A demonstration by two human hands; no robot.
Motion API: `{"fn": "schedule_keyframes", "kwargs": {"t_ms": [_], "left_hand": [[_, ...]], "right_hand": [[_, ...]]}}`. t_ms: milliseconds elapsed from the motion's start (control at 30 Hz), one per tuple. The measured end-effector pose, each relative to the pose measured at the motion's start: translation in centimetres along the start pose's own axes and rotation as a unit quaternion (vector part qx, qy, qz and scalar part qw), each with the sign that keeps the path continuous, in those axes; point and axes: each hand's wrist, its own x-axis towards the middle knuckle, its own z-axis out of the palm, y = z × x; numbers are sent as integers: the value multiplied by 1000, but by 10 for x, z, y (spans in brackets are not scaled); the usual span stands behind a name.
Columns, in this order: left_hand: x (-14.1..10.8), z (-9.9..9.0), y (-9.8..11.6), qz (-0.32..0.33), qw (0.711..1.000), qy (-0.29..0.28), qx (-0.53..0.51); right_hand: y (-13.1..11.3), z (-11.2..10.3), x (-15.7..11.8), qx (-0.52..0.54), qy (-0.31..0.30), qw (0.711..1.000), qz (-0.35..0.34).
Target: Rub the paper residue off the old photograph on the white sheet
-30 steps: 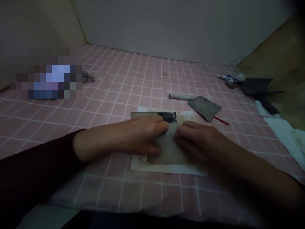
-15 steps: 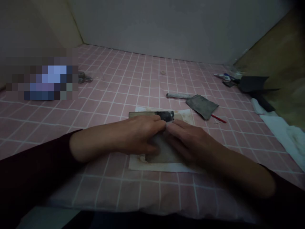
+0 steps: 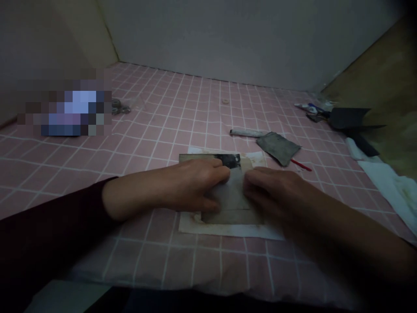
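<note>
A worn, brownish-grey flat sheet (image 3: 228,191) with a dark, speckled patch (image 3: 229,161) along its top lies on a larger stained white paper (image 3: 228,230). My left hand (image 3: 198,180) rests across the left part of the sheet, fingers bent over it and thumb apart, with no object seen in its grasp. Over the sheet's right edge is my right hand (image 3: 273,187), fingers drawn together and partly blurred. Whatever may be between its fingertips is hidden.
Beyond the paper lie a grey rolled tube (image 3: 246,132), a grey cloth-like piece (image 3: 279,148) and a red stick (image 3: 301,164). A small ring (image 3: 225,101) sits farther back. At right are a black angled object (image 3: 350,118) and white tissue (image 3: 387,182); tape rolls (image 3: 119,107) lie left.
My right hand has moved right, away from my left hand, uncovering more of the sheet. My left hand stays on the sheet. The view has shifted slightly.
</note>
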Motion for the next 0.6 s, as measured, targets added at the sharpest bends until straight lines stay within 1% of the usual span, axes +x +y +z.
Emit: {"fn": "schedule_keyframes", "kwargs": {"t_ms": [67, 233, 367, 433, 567, 600], "left_hand": [[0, 0, 0, -1, 1000, -4, -3], [0, 0, 0, 0, 1000, 0, 3], [0, -1, 0, 2, 1000, -4, 3], [0, -1, 0, 4, 1000, -5, -2], [0, -1, 2, -10, 1000, -1, 2], [1, -1, 3, -12, 1000, -3, 4]], "right_hand": [[1, -1, -1, -18, -10, 1000, 13], [-4, 6, 5, -14, 49, 998, -28], [1, 1, 0, -7, 16, 1000, -6], [2, 0, -1, -3, 16, 1000, 3], [-4, 8, 5, 9, 66, 997, -25], [-4, 9, 6, 14, 69, 997, -32]]}}
